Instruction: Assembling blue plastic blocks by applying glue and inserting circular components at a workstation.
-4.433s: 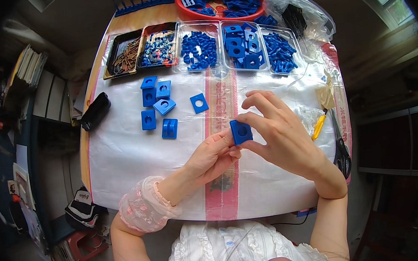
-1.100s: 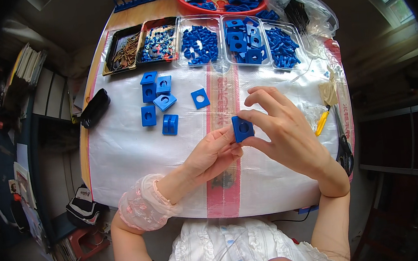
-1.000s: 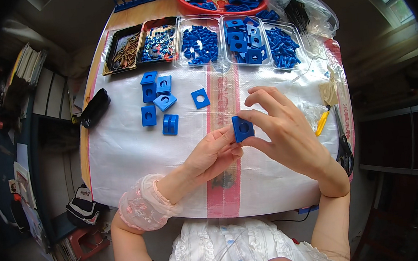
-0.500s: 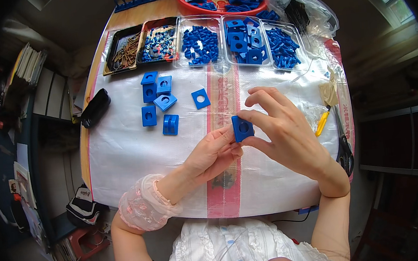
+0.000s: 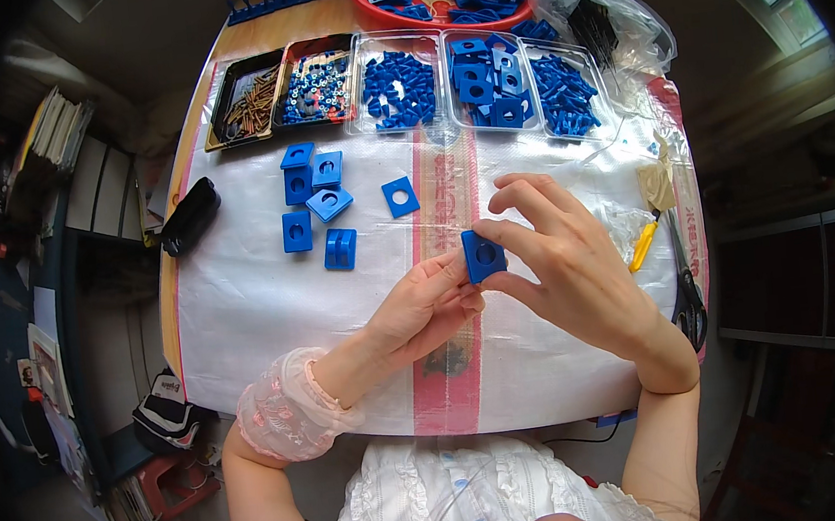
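Between my two hands, over the red stripe of the table cover, is a blue plastic block point(image 5: 484, 256) with a round hole in its face. My left hand point(image 5: 432, 304) pinches its left edge between thumb and fingers. The thumb and index finger of my right hand point(image 5: 569, 266) grip its top and bottom corners on the right, the other fingers raised. Beyond my hands lies a single flat blue plate point(image 5: 400, 198) with a round hole. To its left sits a loose group of similar blue blocks point(image 5: 330, 205), one of them point(image 5: 340, 250) on its side.
At the back stand a black tray of brass-coloured screws point(image 5: 253, 104), a tray of small nuts point(image 5: 313, 88) and clear trays of blue parts point(image 5: 401, 89). Behind is a red basin point(image 5: 527, 15). A black case point(image 5: 190, 217) lies left; a yellow-handled tool point(image 5: 643, 247) and scissors point(image 5: 689, 310) lie right.
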Demonstrator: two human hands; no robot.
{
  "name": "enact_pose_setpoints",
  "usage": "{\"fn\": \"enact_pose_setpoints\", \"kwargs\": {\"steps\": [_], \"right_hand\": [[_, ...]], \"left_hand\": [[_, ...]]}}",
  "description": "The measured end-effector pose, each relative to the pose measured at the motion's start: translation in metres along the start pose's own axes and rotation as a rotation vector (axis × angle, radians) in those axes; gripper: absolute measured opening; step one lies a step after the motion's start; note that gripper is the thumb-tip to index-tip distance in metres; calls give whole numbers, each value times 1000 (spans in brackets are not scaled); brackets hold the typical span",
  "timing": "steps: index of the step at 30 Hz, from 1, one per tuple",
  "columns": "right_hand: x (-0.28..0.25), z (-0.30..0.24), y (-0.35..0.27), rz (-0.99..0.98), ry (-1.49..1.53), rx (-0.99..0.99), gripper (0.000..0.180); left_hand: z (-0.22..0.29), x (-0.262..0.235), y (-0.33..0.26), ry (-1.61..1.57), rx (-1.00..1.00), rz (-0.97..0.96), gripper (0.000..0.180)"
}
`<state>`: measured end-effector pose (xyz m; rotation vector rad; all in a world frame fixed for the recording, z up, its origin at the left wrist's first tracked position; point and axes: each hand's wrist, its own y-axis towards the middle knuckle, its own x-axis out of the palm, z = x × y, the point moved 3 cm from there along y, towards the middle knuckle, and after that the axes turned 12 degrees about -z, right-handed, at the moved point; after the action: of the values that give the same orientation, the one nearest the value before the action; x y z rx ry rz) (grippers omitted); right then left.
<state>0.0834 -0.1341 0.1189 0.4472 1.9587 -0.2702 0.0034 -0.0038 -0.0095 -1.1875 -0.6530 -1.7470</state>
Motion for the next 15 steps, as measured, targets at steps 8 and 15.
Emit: {"fn": "enact_pose_setpoints", "kwargs": {"steps": [8,15], "right_hand": [[0,0,0,4,11,2,43],[0,0,0,0,20,-2,43]], "left_hand": [[0,0,0,9,2,-15,36],[1,1,0,39,1,-2,37]]}}
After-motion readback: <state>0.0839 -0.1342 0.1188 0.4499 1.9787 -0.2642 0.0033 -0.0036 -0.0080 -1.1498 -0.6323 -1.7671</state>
